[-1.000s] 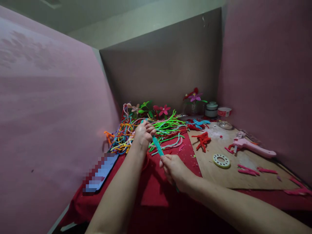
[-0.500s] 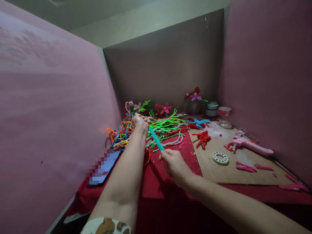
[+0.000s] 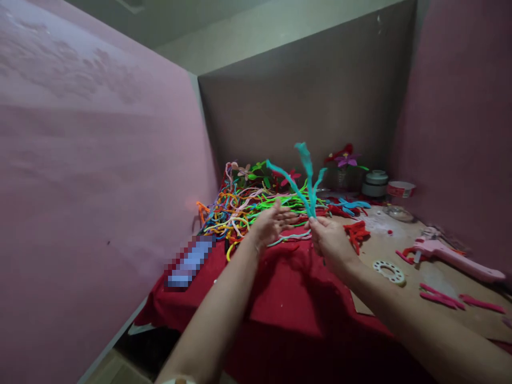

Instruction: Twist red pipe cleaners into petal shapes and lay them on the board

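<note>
My right hand [image 3: 330, 240] pinches the lower ends of several turquoise pipe cleaners [image 3: 307, 176], which fan upward above the fist. One has a wider, fluffy tip; the others lean left and right. My left hand [image 3: 274, 224] is beside them with its fingers stretched out and nothing in it. Behind the left hand lies a big pile of loose pipe cleaners [image 3: 240, 205] in many colours, with bright green ones [image 3: 284, 201] on the right side of it.
On the right, a board [image 3: 364, 304] carries a pink glue gun [image 3: 460, 258], a round holed disc [image 3: 389, 272], red pipe cleaner pieces [image 3: 357, 234] and pink strips [image 3: 442, 296]. A blurred phone [image 3: 190, 264] lies left on the red cloth [image 3: 280, 304]. Pipe-cleaner flowers [image 3: 346, 160] stand behind.
The turquoise pipe cleaners, stretched between both hands before, now stand spread in my right hand. My left hand has let go and opened. The view has shifted left.
</note>
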`<state>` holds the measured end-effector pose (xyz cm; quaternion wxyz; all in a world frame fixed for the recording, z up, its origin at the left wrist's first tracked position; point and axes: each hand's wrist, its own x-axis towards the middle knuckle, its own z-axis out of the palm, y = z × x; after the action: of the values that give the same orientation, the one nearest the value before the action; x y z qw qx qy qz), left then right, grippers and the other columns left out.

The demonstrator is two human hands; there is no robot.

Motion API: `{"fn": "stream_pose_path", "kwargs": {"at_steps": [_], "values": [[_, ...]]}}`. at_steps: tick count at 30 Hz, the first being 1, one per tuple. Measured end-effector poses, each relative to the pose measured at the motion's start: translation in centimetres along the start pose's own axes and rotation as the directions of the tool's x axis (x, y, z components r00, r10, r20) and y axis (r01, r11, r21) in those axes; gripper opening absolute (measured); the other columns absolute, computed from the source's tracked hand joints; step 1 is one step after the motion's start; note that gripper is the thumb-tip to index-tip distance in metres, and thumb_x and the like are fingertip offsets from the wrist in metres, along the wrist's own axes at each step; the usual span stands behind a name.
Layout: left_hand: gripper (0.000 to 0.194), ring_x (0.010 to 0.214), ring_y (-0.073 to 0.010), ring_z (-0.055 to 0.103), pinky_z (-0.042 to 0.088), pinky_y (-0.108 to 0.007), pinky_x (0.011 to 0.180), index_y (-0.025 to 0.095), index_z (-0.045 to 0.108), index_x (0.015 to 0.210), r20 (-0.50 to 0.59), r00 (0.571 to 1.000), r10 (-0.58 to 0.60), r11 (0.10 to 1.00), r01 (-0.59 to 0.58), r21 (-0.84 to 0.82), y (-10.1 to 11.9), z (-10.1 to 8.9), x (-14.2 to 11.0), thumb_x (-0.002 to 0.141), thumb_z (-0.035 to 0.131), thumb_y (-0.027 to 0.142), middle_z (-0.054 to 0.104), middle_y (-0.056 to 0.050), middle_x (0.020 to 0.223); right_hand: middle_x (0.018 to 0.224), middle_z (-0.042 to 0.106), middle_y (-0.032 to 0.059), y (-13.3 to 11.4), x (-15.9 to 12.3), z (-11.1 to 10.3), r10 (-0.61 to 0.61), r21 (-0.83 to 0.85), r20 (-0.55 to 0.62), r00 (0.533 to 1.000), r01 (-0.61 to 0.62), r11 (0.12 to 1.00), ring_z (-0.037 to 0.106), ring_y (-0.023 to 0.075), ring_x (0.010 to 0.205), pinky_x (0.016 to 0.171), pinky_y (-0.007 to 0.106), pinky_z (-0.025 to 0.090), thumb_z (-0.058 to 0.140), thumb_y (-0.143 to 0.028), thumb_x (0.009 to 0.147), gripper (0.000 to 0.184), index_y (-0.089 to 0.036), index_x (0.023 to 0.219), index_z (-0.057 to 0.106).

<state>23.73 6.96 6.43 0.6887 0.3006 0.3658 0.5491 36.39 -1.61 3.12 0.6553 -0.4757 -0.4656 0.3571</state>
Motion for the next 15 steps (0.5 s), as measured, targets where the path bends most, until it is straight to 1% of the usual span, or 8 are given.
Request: {"fn": "stream_pose_path", "kwargs": {"at_steps": [1,2,3,7,10,12,14,15], "values": [[0.018,0.052,-0.0141,0.057,0.044,-0.023,0.048,0.010,0.056,0.072,0.171,0.980,-0.101,0.995,0.097,0.033,-1.0,0.7,-1.0,0.069,0.068,0.023,0.057,-0.003,0.058,0.042,0.039,-0.0043,0.4,-0.1,0.5,0.001,-0.058,0.003,1.000,-0.001,0.998,0.032,0.0090,0.040,0.043,0.024,0.026,0.049,-0.040,0.075,0.027,-0.016,0.061,0.053],[0.017,0.047,-0.0120,0.054,0.040,-0.021,0.044,0.011,0.054,0.071,0.276,0.947,-0.166,0.986,0.159,0.047,-1.8,1.4,-1.8,0.070,0.066,0.023,0.054,0.000,0.053,0.046,0.045,-0.0020,0.9,-0.3,1.0,-0.002,-0.119,0.018,1.000,0.004,0.993,0.037,0.0100,0.044,0.047,0.024,0.029,0.049,-0.037,0.074,0.026,-0.016,0.059,0.053],[0.015,0.042,-0.0098,0.049,0.036,-0.019,0.039,0.012,0.053,0.070,0.297,0.935,-0.195,0.980,0.196,0.027,-2.3,2.1,-2.3,0.073,0.064,0.022,0.050,0.002,0.050,0.051,0.049,0.0000,1.2,-0.7,1.5,-0.009,-0.178,0.035,0.999,0.016,0.984,0.040,0.0112,0.049,0.050,0.025,0.030,0.049,-0.035,0.074,0.025,-0.016,0.058,0.054],[0.022,0.030,-0.0036,0.026,0.022,-0.015,0.031,0.013,0.046,0.066,0.206,0.960,-0.188,0.975,0.207,-0.077,-1.7,3.6,-1.6,0.085,0.046,0.025,0.029,0.009,0.042,0.060,0.054,0.0022,1.7,-2.2,2.5,-0.042,-0.315,0.080,0.996,0.065,0.947,0.044,0.0139,0.057,0.056,0.026,0.030,0.045,-0.032,0.078,0.024,-0.016,0.062,0.054],[0.026,0.030,-0.0021,0.021,0.018,-0.015,0.030,0.013,0.045,0.067,0.126,0.978,-0.166,0.972,0.184,-0.148,-0.5,3.4,0.5,0.086,0.045,0.030,0.027,0.009,0.045,0.057,0.051,0.0010,1.7,-2.9,2.7,0.019,-0.256,0.079,0.997,0.001,0.967,0.042,0.0135,0.055,0.052,0.025,0.029,0.046,-0.035,0.078,0.025,-0.017,0.065,0.055],[0.024,0.031,-0.0022,0.024,0.021,-0.015,0.031,0.013,0.047,0.072,0.051,0.990,-0.133,0.972,0.140,-0.191,-0.1,3.1,2.0,0.086,0.045,0.032,0.032,0.008,0.048,0.051,0.046,-0.0015,1.8,-3.2,2.9,0.082,-0.153,0.078,0.994,-0.069,0.986,0.037,0.0115,0.049,0.046,0.025,0.025,0.047,-0.037,0.077,0.025,-0.017,0.065,0.054],[0.023,0.040,-0.0045,0.039,0.034,-0.017,0.037,0.012,0.052,0.083,-0.029,0.994,-0.103,0.969,0.094,-0.227,-0.1,2.9,3.4,0.087,0.044,0.033,0.046,0.003,0.059,0.044,0.037,-0.0055,1.9,-3.6,3.4,0.203,-0.015,0.079,0.976,-0.202,0.979,0.029,0.0089,0.040,0.041,0.023,0.021,0.048,-0.039,0.076,0.024,-0.018,0.065,0.051],[0.023,0.051,-0.0073,0.049,0.043,-0.021,0.046,0.012,0.053,0.092,-0.068,0.994,-0.090,0.968,0.071,-0.241,-0.2,2.8,4.0,0.087,0.044,0.032,0.054,-0.001,0.070,0.042,0.033,-0.0073,1.9,-3.9,3.7,0.271,0.062,0.093,0.958,-0.277,0.959,0.025,0.0077,0.037,0.038,0.023,0.019,0.048,-0.039,0.076,0.023,-0.018,0.065,0.049]]}}
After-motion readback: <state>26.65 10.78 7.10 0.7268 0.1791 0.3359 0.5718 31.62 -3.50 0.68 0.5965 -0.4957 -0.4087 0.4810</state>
